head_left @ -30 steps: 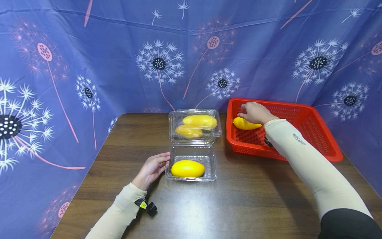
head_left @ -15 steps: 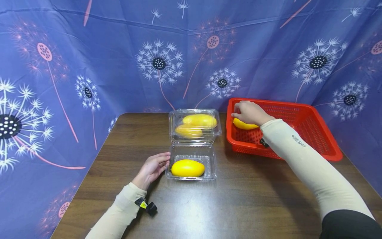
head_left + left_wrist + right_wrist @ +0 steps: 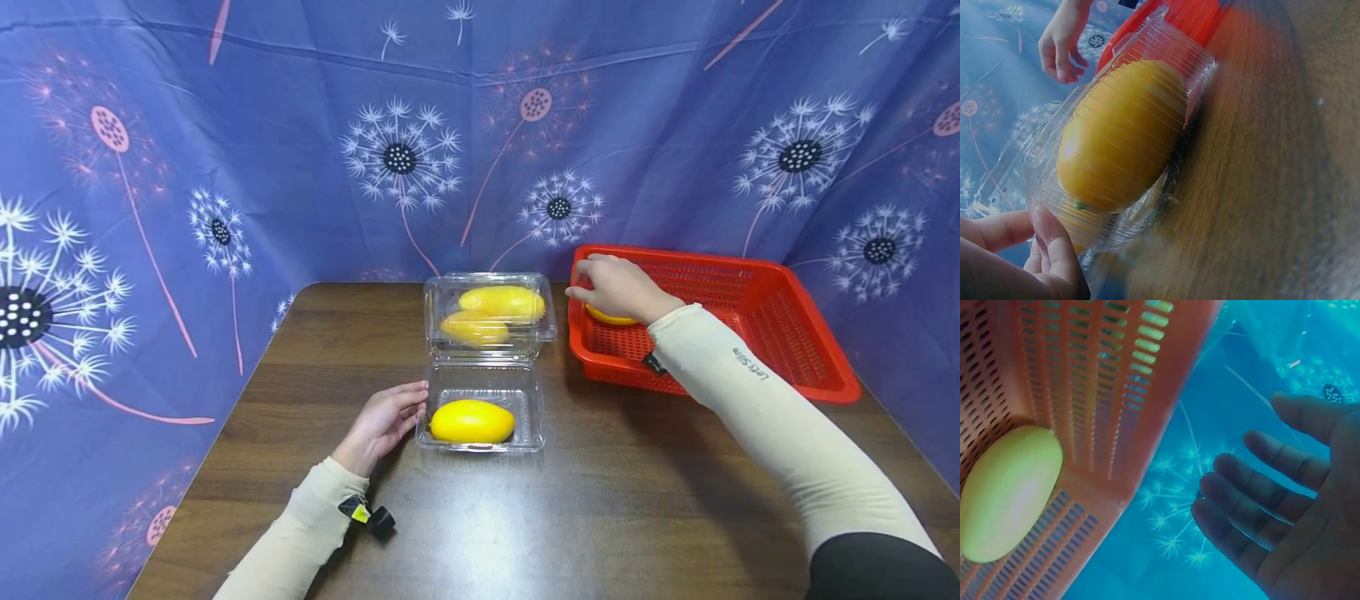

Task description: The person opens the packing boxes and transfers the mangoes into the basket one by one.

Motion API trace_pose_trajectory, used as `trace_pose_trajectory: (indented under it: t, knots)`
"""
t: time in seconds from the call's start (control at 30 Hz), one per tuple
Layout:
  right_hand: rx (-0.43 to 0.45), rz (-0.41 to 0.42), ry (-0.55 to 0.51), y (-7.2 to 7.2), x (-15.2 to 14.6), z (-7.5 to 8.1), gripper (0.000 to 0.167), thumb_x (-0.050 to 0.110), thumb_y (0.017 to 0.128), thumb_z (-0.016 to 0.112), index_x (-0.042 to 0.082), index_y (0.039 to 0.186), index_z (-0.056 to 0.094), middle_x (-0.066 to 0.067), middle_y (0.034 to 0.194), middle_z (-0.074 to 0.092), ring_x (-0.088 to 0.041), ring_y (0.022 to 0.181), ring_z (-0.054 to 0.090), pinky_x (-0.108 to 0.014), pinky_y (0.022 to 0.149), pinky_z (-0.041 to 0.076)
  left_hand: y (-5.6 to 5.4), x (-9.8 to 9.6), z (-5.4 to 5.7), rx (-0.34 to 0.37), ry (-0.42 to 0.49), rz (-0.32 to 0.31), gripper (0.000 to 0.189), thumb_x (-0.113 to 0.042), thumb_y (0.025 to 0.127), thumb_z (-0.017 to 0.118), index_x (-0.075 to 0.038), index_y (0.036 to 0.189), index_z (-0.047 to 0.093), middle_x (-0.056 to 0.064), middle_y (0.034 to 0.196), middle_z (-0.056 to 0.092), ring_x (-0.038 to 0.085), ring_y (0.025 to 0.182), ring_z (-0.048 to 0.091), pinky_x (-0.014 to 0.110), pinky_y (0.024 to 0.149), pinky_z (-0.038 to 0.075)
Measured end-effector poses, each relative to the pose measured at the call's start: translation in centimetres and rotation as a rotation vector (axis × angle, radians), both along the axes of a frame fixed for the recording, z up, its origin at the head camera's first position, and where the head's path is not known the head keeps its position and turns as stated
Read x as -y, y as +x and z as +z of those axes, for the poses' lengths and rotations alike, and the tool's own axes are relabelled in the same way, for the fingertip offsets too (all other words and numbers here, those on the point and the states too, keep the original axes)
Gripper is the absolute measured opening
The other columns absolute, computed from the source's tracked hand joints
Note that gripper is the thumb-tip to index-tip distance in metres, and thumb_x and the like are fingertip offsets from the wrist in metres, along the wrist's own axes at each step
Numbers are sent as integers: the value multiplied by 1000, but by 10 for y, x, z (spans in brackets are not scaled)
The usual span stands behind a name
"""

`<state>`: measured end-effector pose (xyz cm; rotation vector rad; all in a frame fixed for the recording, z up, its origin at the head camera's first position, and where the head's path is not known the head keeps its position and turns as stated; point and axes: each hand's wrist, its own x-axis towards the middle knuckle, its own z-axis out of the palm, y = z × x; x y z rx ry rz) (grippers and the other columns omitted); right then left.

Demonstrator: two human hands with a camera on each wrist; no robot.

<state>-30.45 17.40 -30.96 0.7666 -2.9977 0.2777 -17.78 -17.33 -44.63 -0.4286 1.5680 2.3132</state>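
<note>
A yellow mango (image 3: 472, 422) lies in the near tray of an opened clear plastic clamshell box (image 3: 528, 400). My left hand (image 3: 384, 425) is at the box's left side, fingers nearly straight, their tips touching its rim. In the left wrist view the thumb and fingers meet the box edge near the mango's green stem end. My right hand (image 3: 618, 287) hovers over the left rim of a red slotted basket (image 3: 780, 333), fingers spread and nothing held. Below it a yellow mango (image 3: 1010, 494) lies in the basket, partly hidden by the hand in the head view.
Two more mangoes (image 3: 501, 303) show through clear plastic behind the near tray; exactly how they are enclosed I cannot tell. A brown wooden table (image 3: 615, 500) carries everything. A blue dandelion-print cloth (image 3: 300, 167) hangs behind and at the sides.
My right hand has moved left over the basket, from above its mango toward the left rim, and covers more of that mango. The left hand and the box have stayed put.
</note>
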Motion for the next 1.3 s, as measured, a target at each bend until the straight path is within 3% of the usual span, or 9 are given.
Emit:
trace_pose_trajectory:
  t: [0.2,0.57,0.83,1.03,1.3]
  knots:
    - [3,14,-51,7,7,-1,27,26,91,66,3,104,65,-14,102,65,-29,91,61,-49,85,50,0,0,0,2,2,2,35,3,95,52,9,129,47,-6,81,64,4,65,57,13,65,52]
    - [21,71,-104,19,19,-3,24,26,91,67,4,102,66,-12,98,65,-27,89,59,-45,83,51,0,0,1,1,-8,1,42,3,96,51,13,136,40,-6,81,63,4,66,56,13,66,52]
    - [-13,115,-146,29,27,-8,19,21,88,70,5,96,66,-7,83,60,-21,75,53,-37,68,48,0,0,1,-2,-4,-4,38,3,95,52,11,131,44,-5,82,63,4,66,57,13,66,52]
    - [28,118,-174,36,36,-9,29,23,88,71,2,107,66,-10,91,64,-24,82,59,-39,78,54,0,0,1,-1,-7,2,36,3,95,52,11,130,45,-5,82,63,4,67,57,13,66,52]
    - [42,145,-210,44,45,-18,31,26,89,71,3,109,66,-14,100,68,-28,91,65,-42,84,55,-1,0,-1,0,-14,-1,35,4,95,51,9,129,47,-6,81,62,3,66,56,12,66,52]
